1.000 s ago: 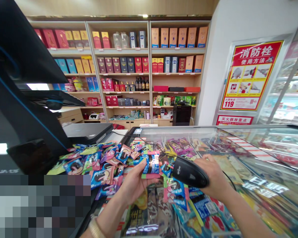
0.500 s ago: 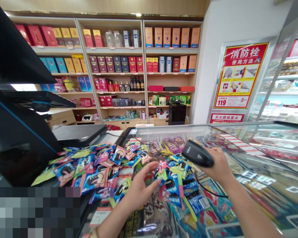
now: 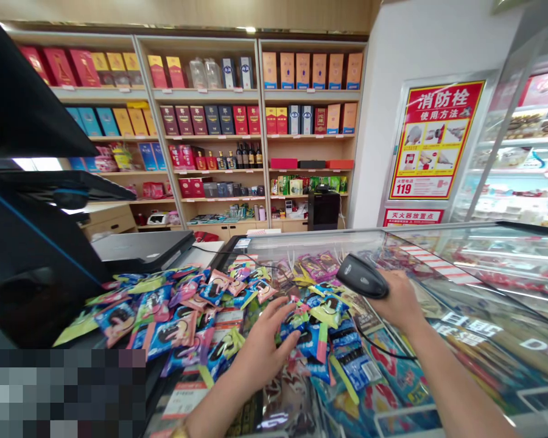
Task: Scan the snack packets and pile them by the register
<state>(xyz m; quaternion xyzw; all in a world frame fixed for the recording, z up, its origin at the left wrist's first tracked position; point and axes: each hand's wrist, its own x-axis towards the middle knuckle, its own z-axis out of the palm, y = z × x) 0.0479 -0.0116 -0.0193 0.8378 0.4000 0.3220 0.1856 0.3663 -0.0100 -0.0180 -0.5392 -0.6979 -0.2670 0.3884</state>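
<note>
- Grip: left hand (image 3: 265,345) loosely open, thumb and fingers spread at the smaller heap of snack packets (image 3: 329,313); contact is hard to tell.
- Right hand (image 3: 400,301) wraps the handheld scanner (image 3: 361,277) above the glass worktop (image 3: 347,242).
- The packet raised a second ago has left the hand, probably onto this heap.
- Scanner's nose points left, long axis slanting down rightward.

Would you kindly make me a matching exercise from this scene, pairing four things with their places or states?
1. Black scanner
2. Left hand
3. Large red poster
4. Six orange boxes

A. On the white wall
B. Thumb and fingers apart, at the small packets
C. On the top shelf
D. In the right hand

Pairs: 1-D, 2-B, 3-A, 4-C
</note>
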